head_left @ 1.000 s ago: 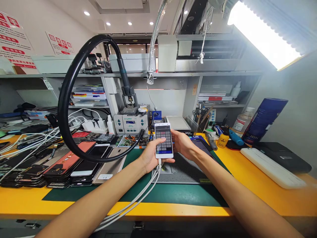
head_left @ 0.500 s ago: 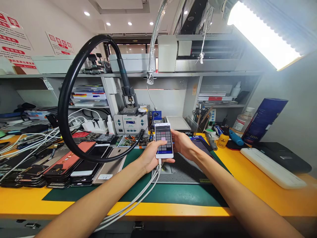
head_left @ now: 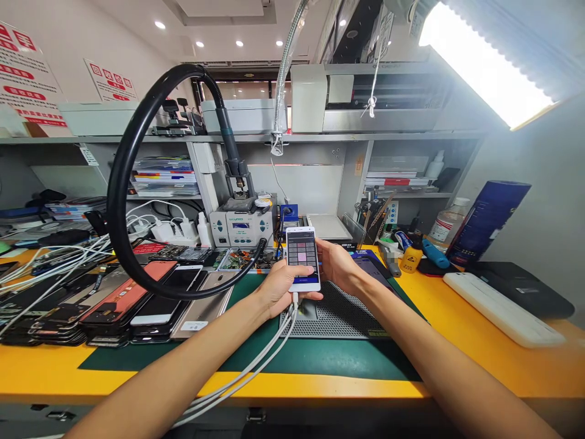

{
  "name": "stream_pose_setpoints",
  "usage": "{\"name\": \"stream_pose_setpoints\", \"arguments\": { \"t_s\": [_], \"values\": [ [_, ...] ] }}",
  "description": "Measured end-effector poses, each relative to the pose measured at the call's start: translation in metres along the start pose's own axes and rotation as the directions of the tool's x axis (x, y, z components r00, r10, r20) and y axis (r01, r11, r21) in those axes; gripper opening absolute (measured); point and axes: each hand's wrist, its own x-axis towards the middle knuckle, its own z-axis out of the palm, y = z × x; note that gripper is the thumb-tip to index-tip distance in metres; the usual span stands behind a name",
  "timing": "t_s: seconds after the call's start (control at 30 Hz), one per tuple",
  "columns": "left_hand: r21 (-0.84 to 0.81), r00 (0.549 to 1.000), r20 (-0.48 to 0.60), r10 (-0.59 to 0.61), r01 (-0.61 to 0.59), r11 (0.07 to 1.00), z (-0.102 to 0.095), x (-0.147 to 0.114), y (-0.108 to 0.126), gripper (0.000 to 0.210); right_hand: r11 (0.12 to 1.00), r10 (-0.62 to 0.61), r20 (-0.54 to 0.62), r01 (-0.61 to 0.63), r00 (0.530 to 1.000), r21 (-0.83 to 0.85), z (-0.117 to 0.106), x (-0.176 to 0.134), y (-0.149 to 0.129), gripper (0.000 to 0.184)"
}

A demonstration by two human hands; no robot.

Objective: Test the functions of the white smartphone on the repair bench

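Note:
A white smartphone [head_left: 302, 251] with a lit screen of dark keypad-like blocks is held upright between both hands, above the mat. My left hand [head_left: 277, 286] grips its left side from below, with the thumb lying across the lower part of the screen. At the right edge of the phone, my right hand [head_left: 337, 263] steadies it; its fingertips are partly hidden behind the phone. White cables [head_left: 267, 353] run from the phone's bottom end down toward the bench's front edge. Below the hands lies a grey perforated plate [head_left: 338, 320] on a green mat [head_left: 320, 360].
Stacked phones and phone parts [head_left: 132, 299] fill the left side. A hot-air station [head_left: 242, 225] with a looping black hose [head_left: 116, 183] stands behind. To the right are a yellow bottle [head_left: 412, 255], a white bar-shaped device [head_left: 503, 311] and a black case [head_left: 521, 286]. A bright lamp [head_left: 489, 61] hangs above.
My left thumb has slid down and to the right on the phone's screen. The phone and my right hand stay nearly in place.

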Motion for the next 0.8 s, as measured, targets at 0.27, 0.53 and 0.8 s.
{"name": "stream_pose_setpoints", "arguments": {
  "t_s": [0.27, 0.53, 0.8],
  "values": [
    [0.020, 0.998, 0.065, -0.006, 0.005, 1.000, -0.0032, 0.0013, 0.0009, 0.036, 1.000, 0.012, -0.038, -0.012, 0.999, -0.002, 0.0032, -0.0031, -0.0038, 0.047],
    [-0.021, 0.995, 0.099, -0.011, 0.014, 1.000, -0.0012, -0.0004, 0.0043, 0.046, 1.000, -0.010, -0.047, 0.011, 0.999, 0.004, 0.0041, -0.0038, -0.0051, 0.045],
    [-0.045, 0.995, 0.097, -0.019, 0.023, 0.999, -0.0009, 0.0003, 0.0046, 0.041, 1.000, -0.005, -0.063, 0.005, 0.998, 0.008, 0.0042, -0.0045, -0.0054, 0.046]
  ]
}}
